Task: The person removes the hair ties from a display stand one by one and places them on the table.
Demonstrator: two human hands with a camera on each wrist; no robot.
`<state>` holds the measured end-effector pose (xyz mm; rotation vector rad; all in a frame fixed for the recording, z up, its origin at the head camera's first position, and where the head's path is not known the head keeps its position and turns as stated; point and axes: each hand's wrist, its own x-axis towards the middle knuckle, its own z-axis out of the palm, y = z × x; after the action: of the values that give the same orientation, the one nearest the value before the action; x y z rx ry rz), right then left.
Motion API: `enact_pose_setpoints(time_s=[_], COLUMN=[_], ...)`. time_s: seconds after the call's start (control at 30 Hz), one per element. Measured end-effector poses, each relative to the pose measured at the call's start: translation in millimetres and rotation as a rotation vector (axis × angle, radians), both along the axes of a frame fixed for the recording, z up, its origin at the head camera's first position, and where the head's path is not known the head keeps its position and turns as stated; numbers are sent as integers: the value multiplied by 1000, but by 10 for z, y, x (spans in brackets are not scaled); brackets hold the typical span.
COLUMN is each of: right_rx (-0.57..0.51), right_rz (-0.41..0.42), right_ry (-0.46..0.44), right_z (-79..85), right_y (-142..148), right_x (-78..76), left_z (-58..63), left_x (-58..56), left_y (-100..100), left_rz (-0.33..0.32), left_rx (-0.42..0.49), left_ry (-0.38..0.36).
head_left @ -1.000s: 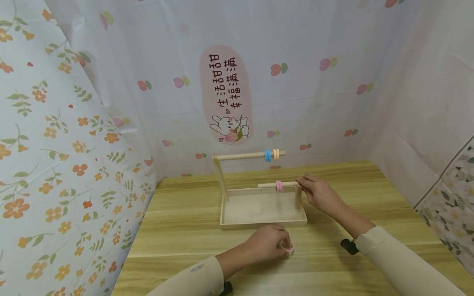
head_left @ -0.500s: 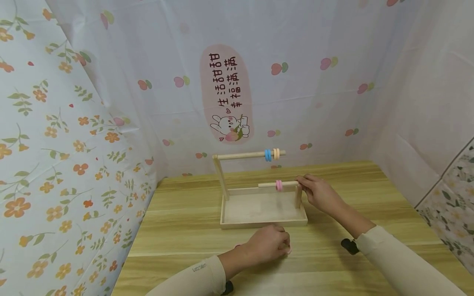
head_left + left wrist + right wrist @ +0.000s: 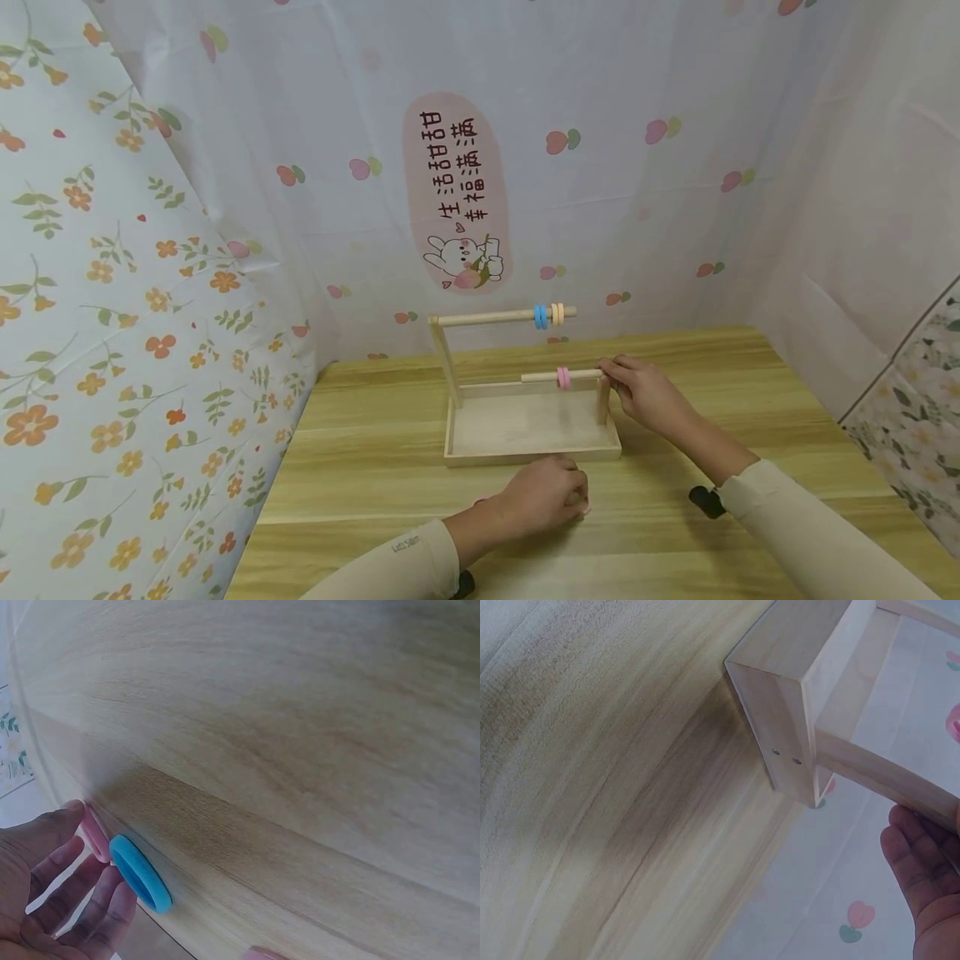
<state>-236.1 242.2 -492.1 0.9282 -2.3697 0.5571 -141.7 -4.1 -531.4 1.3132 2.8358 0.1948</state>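
My left hand is low over the table in front of the wooden rack, pinching a pink hair tie between thumb and fingers. Right at those fingertips is a blue hair tie, which the hand hides in the head view. Part of another pink hair tie shows at the bottom edge of the left wrist view. My right hand grips the rack's short post near its top, at the end of the lower rod. Two pink hair ties hang on that rod.
Blue hair ties and pale orange hair ties hang on the upper rod, near its free end. The rack's shallow tray stands on a wood-grain table. Patterned cloths enclose the back and sides.
A second ago the pink hair tie stuck out further from my left fingers; now less of it shows. The left hand has shifted only slightly, and my right hand stays on the rack.
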Motion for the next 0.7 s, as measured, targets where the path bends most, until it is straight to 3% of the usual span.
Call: enact_pose_setpoints(time_s=[0.37, 0.5, 0.7], right_rx=[12, 1, -7], right_rz=[-27, -15, -1], right_ry=[-60, -29, -12], right_z=[21, 0, -32], right_y=[5, 10, 3], right_x=[23, 5, -12], left_z=[62, 113, 176], left_x=[10, -17, -36], left_y=[-72, -122, -247], left_rz=[19, 50, 96], left_rx=[101, 154, 217], left_ry=[12, 37, 14])
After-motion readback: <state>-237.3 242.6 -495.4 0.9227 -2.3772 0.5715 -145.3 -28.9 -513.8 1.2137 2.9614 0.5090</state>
